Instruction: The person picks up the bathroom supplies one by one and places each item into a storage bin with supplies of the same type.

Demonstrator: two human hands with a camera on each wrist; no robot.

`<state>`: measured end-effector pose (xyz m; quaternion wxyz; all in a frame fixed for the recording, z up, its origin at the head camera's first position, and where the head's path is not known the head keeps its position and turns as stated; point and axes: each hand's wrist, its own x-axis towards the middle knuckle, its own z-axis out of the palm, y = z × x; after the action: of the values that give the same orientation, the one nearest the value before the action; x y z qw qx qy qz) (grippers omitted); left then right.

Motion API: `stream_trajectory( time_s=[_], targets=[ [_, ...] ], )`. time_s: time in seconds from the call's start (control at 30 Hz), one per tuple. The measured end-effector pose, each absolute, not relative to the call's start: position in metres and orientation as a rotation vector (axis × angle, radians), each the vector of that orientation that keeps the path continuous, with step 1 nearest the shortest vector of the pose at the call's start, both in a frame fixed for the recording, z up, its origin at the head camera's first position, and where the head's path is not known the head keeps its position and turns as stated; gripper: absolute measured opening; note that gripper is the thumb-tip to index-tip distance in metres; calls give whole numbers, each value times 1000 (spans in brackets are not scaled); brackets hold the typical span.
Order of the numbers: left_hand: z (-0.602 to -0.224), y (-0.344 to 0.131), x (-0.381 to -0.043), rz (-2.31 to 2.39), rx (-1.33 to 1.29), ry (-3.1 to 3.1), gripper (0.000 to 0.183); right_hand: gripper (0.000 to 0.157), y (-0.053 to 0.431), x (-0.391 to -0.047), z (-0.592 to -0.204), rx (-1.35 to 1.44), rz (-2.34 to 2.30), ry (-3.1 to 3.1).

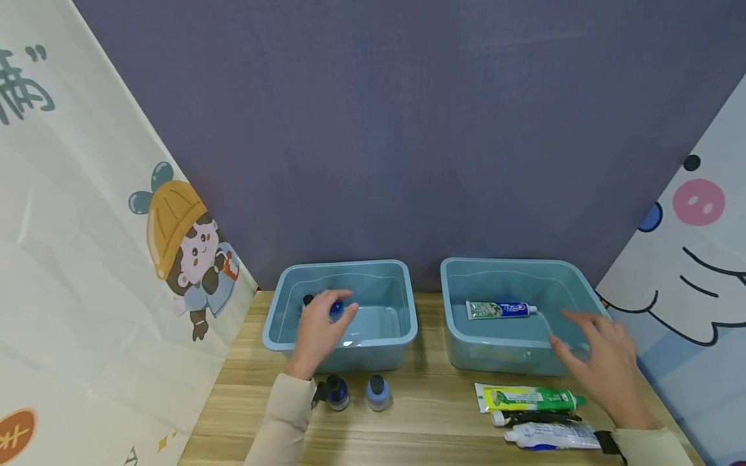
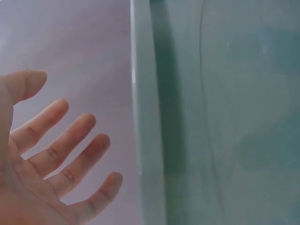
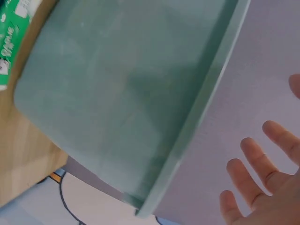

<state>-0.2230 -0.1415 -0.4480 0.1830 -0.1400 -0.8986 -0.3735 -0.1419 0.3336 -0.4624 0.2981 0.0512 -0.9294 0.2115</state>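
Observation:
My left hand (image 1: pixel 322 330) hovers over the front of the left blue bin (image 1: pixel 379 342), its fingers relaxed and apart, holding nothing. Partly hidden behind that hand, a dark cap and a blue bottle (image 1: pixel 336 308) show inside the bin. In the left wrist view the spread fingers (image 2: pixel 70 136) are beside the bin's rim. Over the front right corner of the right blue bin (image 1: pixel 501 349) is my right hand (image 1: pixel 606 362), also relaxed, with nothing in its grasp. A green-and-blue toothpaste tube (image 1: pixel 500 310) lies in this bin.
Before the left bin stand a dark blue bottle (image 1: pixel 337 393) and a lighter blue bottle (image 1: pixel 377 393), both black-capped. In front of the right bin lie a green-yellow tube (image 1: pixel 527 397), a black tube (image 1: pixel 533 419) and a white tube (image 1: pixel 553 436) on the wooden table (image 1: pixel 431 421).

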Motion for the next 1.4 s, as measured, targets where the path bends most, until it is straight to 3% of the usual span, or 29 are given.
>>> stream_trajectory(
  time_s=[0.63,1.07,1.4],
  targets=[
    [-461,-83,-219,-1452,-447,-2314,16,30,327,-107,-506,-289,805,-2422],
    [-470,-39,-219,-1642,-474,-2288,20,42,340,-92,-533,-663,871,-2606],
    [-476,-10,-216,-1779,-456,-2235,17,49,361,-89,-547,-778,921,-2781]
  ],
)
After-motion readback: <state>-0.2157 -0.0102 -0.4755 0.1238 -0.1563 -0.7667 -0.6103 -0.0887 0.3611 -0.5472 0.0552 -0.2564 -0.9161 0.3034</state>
